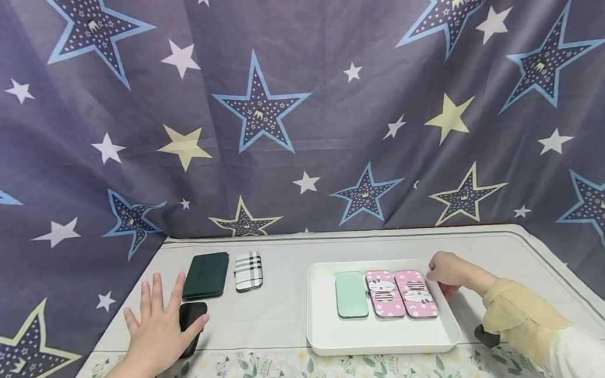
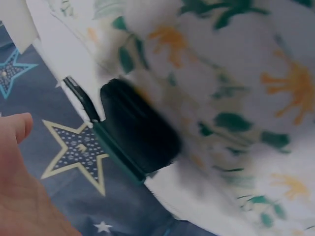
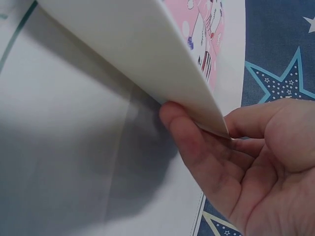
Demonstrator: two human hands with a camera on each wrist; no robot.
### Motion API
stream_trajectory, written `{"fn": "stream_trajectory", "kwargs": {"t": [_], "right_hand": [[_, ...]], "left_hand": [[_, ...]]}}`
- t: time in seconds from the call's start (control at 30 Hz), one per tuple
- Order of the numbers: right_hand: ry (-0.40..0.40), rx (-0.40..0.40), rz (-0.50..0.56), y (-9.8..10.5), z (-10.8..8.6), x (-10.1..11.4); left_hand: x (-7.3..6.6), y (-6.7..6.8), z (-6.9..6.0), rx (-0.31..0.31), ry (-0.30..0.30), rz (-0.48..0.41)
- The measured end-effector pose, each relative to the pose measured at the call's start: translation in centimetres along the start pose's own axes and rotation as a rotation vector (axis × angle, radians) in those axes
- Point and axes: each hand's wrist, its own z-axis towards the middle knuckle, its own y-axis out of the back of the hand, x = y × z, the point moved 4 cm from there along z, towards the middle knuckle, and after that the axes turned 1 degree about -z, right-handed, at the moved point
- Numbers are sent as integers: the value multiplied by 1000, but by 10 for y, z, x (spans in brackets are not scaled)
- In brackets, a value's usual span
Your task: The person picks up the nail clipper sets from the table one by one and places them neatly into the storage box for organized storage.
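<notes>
My left hand (image 1: 157,339) is spread over the table's left side, fingers straight, beside and partly covering a small black case (image 1: 188,323). In the left wrist view, the black case (image 2: 138,128) stands apart from that hand (image 2: 24,182). Just beyond the fingers lies a dark green wallet-like case (image 1: 205,275), with a black-and-white plaid case (image 1: 248,271) to its right. My right hand (image 1: 453,273) pinches the right rim of a white tray (image 1: 381,341), thumb above and fingers underneath (image 3: 187,142). Inside the tray lie a mint green case (image 1: 351,294) and two pink dotted cases (image 1: 386,294).
A pale cloth with a floral print (image 1: 273,369) along its front covers the table. Behind and to both sides hangs a purple-grey star curtain (image 1: 303,200). Below the right sleeve (image 1: 522,314) shows a small dark object (image 1: 486,336).
</notes>
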Motion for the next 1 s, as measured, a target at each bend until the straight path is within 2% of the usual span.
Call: {"fn": "stream_trajectory", "kwargs": {"t": [0.17, 0.37, 0.47, 0.63, 0.73, 0.93, 1.0], "right_hand": [[1, 1, 14, 0, -1, -1], [-3, -4, 19, 1, -2, 0], [2, -3, 25, 1, -3, 1], [4, -2, 25, 1, -4, 2], [5, -3, 23, 1, -4, 2], [6, -5, 19, 1, -3, 1], [4, -3, 21, 0, -2, 1]], "left_hand": [[13, -10, -2, 129, 62, -24], [29, -23, -1, 365, 176, -101], [36, -28, 0, 421, 218, -113], [39, -33, 3, 478, 263, -93], [38, -33, 6, 493, 247, -70], [29, -28, 11, 469, 115, 36], [28, -27, 13, 472, 103, 57]]}}
